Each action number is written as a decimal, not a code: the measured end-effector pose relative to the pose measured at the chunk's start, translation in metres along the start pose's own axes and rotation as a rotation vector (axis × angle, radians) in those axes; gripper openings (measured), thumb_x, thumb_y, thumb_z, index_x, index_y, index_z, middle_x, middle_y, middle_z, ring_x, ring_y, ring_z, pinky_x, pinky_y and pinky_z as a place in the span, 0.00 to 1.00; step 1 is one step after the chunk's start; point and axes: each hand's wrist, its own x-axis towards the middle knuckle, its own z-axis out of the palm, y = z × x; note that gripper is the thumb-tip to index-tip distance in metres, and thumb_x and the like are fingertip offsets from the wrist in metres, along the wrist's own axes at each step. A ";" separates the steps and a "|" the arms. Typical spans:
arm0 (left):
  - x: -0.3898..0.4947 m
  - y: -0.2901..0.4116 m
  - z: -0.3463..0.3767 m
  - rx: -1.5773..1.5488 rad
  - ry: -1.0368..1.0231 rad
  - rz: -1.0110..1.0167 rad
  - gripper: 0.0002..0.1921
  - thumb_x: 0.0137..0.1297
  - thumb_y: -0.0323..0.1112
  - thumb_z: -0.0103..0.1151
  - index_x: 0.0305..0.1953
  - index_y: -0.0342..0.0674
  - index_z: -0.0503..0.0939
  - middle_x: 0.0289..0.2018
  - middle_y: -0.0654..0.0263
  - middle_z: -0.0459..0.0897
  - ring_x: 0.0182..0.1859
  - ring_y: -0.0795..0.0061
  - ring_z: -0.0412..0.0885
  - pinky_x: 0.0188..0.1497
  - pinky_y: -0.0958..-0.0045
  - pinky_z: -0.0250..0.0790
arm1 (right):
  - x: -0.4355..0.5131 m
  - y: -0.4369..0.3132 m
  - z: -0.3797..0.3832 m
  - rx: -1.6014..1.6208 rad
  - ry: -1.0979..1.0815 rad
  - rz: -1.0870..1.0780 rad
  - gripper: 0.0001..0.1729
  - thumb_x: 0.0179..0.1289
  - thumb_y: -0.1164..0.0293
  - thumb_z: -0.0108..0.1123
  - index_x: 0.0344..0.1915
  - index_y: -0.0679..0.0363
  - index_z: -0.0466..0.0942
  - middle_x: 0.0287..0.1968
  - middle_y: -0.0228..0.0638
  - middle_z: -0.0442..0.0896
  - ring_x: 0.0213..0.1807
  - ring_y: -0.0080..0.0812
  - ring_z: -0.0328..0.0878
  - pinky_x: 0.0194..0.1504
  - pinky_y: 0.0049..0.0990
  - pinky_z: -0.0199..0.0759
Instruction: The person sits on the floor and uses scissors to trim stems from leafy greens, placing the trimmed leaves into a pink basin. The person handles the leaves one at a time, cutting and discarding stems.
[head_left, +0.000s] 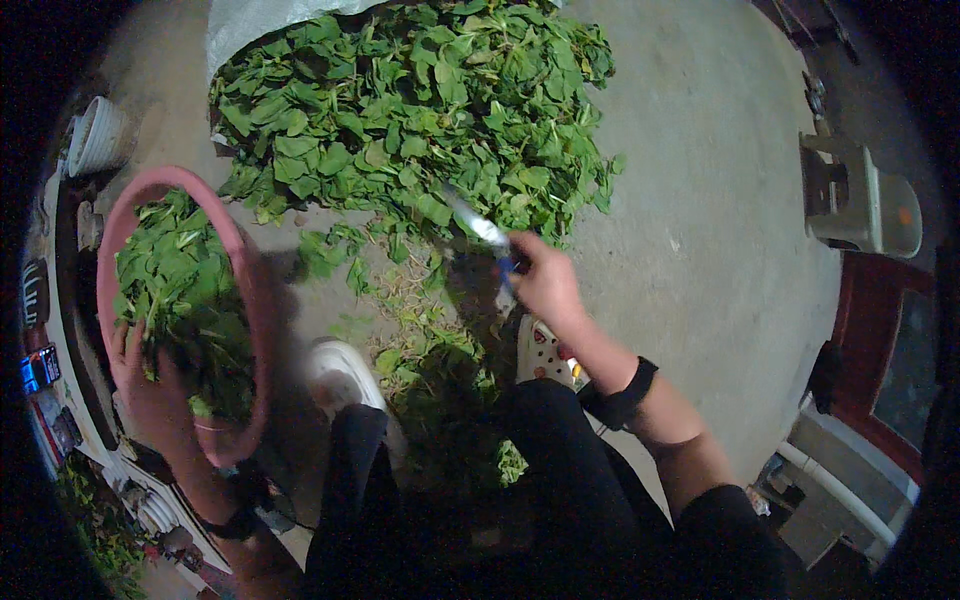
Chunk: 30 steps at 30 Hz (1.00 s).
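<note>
A knife (480, 225) with a blue handle is in my right hand (544, 277), its blade pointing up and left over the edge of a large heap of leafy greens (420, 112). At the left, my left hand (146, 367) reaches inside the near left wall of a pink plastic tub (244, 262). Its fingers touch the leafy greens (172, 262) in the tub; whether they grip any is unclear. Cut stems and loose leaves (412, 300) lie on the floor between the tub and my right hand.
My shoes (341, 375) stand on the concrete floor (697, 187). A woven plastic sheet (247, 30) lies by the heap. White stacked buckets (97, 139) are at upper left, a lit phone (39, 369) at far left, and a plastic stool (862, 199) at right.
</note>
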 end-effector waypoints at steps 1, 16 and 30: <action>-0.003 0.008 0.002 -0.001 0.048 0.128 0.15 0.57 0.27 0.55 0.47 0.38 0.76 0.51 0.57 0.73 0.52 0.55 0.73 0.54 0.64 0.64 | 0.011 0.004 -0.005 0.024 0.040 0.070 0.23 0.45 0.78 0.62 0.46 0.58 0.75 0.31 0.45 0.81 0.33 0.44 0.80 0.37 0.35 0.73; -0.028 0.102 0.047 -0.599 -0.213 0.235 0.15 0.43 0.20 0.61 0.37 0.39 0.75 0.56 0.50 0.69 0.60 0.48 0.66 0.61 0.58 0.59 | 0.084 -0.046 0.089 -0.277 0.089 -0.507 0.14 0.48 0.77 0.54 0.39 0.54 0.72 0.30 0.39 0.75 0.37 0.46 0.74 0.35 0.40 0.70; -0.042 0.101 0.051 -0.741 -0.297 0.290 0.13 0.51 0.22 0.59 0.39 0.39 0.75 0.49 0.56 0.73 0.50 0.55 0.72 0.54 0.62 0.64 | -0.002 -0.006 0.046 -0.034 -0.047 -0.229 0.26 0.42 0.80 0.64 0.45 0.55 0.73 0.34 0.42 0.79 0.35 0.44 0.78 0.35 0.34 0.72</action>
